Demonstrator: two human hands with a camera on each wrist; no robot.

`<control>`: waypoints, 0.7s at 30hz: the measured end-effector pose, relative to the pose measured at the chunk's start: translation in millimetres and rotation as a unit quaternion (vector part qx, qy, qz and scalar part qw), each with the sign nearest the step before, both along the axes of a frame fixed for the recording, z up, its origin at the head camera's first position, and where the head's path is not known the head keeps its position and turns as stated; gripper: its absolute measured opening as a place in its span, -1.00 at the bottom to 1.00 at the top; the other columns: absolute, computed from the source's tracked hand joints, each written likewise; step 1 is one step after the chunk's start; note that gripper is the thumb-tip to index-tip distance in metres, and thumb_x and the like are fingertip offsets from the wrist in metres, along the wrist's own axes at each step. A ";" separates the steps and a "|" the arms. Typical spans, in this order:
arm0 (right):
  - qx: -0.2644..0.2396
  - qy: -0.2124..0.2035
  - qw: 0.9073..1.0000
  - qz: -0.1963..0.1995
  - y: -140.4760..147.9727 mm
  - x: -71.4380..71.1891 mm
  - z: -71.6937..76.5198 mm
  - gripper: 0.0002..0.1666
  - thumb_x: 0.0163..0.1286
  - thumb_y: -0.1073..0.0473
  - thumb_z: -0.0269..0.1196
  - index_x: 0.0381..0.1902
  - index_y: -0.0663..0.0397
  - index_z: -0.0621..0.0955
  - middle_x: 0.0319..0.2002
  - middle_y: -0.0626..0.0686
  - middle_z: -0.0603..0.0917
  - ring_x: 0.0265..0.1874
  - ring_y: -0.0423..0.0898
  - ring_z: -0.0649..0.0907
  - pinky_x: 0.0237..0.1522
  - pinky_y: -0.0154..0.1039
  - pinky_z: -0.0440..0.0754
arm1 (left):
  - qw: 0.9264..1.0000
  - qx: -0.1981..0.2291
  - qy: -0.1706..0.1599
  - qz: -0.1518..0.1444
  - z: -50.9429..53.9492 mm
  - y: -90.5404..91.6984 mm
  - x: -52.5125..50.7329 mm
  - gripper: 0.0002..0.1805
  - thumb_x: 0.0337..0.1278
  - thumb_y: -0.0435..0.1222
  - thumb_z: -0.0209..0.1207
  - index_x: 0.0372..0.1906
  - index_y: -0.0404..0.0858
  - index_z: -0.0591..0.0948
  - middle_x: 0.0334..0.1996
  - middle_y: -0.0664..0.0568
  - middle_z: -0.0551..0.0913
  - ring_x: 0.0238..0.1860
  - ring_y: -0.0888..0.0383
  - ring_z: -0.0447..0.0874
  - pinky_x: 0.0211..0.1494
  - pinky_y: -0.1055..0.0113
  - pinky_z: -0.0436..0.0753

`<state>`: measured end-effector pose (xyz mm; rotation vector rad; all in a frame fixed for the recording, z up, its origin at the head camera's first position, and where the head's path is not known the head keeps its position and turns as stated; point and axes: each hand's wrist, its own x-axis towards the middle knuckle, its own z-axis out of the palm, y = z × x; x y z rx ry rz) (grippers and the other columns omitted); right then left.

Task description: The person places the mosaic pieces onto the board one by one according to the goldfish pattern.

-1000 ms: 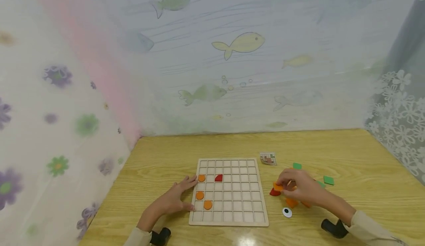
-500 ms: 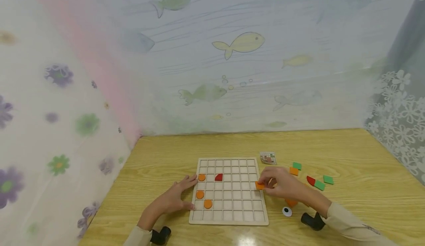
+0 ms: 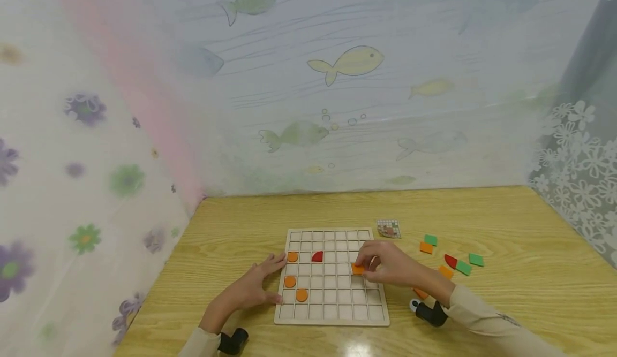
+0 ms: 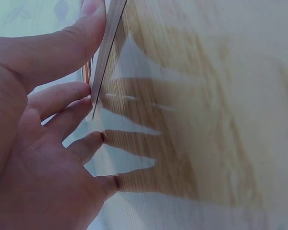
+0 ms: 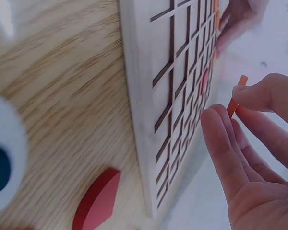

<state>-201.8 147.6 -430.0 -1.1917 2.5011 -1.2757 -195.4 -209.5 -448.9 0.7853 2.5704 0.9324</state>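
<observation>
A pale wooden grid board [image 3: 332,323] lies on the table, holding orange discs [image 3: 290,281] and a red quarter-circle tile [image 3: 317,257] in its left half. My left hand [image 3: 250,288] rests at the board's left edge, thumb and fingertips touching it with the fingers spread, as the left wrist view also shows. Over the right part of the grid, my right hand [image 3: 392,265] pinches an orange square tile [image 3: 356,268] between thumb and fingers. The right wrist view shows that tile [image 5: 237,96] edge-on, raised above the board.
Loose green [image 3: 476,260], orange [image 3: 426,248] and red [image 3: 450,261] tiles lie right of the board. A round eye piece [image 5: 2,158] and a red quarter-circle [image 5: 98,199] lie near its right edge. A small patterned card [image 3: 388,228] sits behind. Printed curtains hang around the table.
My right hand has carried the orange square tile leftward from the loose tiles to over the board's right side. The left hand has stayed at the board's edge.
</observation>
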 end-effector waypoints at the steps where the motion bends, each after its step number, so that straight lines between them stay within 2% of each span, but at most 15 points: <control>1: 0.002 0.002 1.000 0.001 -2.1 -0.9 -0.1 -0.81 0.15 0.44 0.26 -0.28 0.13 0.66 -0.29 0.01 0.59 -0.38 -0.19 0.60 -0.35 -0.35 0.65 | 1.000 0.000 0.000 0.000 -0.1 0.0 -0.1 -0.09 -0.07 -0.27 0.40 0.41 -0.37 0.22 0.44 -0.20 0.05 0.43 -0.28 -0.18 0.29 -0.38 -0.24; 11: 0.007 0.029 0.999 0.016 -22.8 -11.8 -4.5 -0.80 0.13 0.46 0.25 -0.29 0.17 0.67 -0.33 0.03 0.61 -0.42 -0.18 0.61 -0.39 -0.38 0.65 | 1.000 0.004 -0.003 -0.002 -1.0 -0.6 -1.4 -0.09 -0.08 -0.26 0.40 0.41 -0.36 0.22 0.44 -0.19 0.06 0.43 -0.27 -0.18 0.29 -0.38 -0.24; 21: 0.014 0.007 1.000 0.020 -49.0 -18.7 -9.7 -0.80 0.10 0.46 0.25 -0.30 0.16 0.68 -0.35 0.01 0.59 -0.41 -0.21 0.60 -0.38 -0.42 0.63 | 1.000 0.006 -0.008 0.001 -1.6 -1.5 -1.9 -0.09 -0.07 -0.24 0.40 0.41 -0.35 0.22 0.45 -0.17 0.06 0.44 -0.25 -0.18 0.30 -0.37 -0.23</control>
